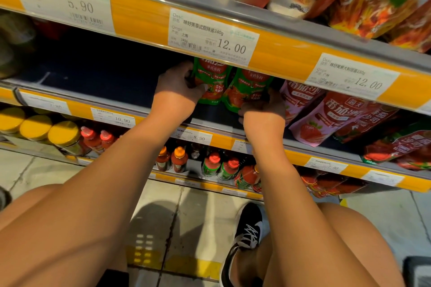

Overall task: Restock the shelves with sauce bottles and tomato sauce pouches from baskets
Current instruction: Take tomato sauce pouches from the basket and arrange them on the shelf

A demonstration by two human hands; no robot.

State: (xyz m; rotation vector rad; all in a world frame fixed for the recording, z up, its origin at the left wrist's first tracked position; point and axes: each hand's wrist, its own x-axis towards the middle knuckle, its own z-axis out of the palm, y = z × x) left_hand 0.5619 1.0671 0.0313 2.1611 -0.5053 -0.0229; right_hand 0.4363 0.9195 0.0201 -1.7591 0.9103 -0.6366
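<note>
I observe two green tomato sauce pouches on the middle shelf point(130, 102), standing upright side by side and touching. The left green pouch point(211, 81) and the right green pouch point(247, 91) each carry red tomato artwork and white print; their tops are hidden behind the yellow price rail point(144, 21) of the shelf above.

Just to the right stand pink pouches point(300, 98), then red pouches point(335, 114) leaning forward. The shelf space to the left of the green pair is dark, with nothing I can make out in it. The shelf above holds large red noodle-picture bags point(363, 0). Below, I note yellow-lidded jars point(63, 135) and rows of red-capped sauce bottles point(214, 163). A black shoe point(247, 235) rests on the tiled floor point(198, 212).

The left hand point(179, 86) grips the left edge of the left green pouch, fingers curled round it and thumb on its front. The right hand point(263, 109) is at the lower right corner of the right green pouch, fingers curled against it; the back of the hand blocks the view, so I cannot tell whether it truly grips.
</note>
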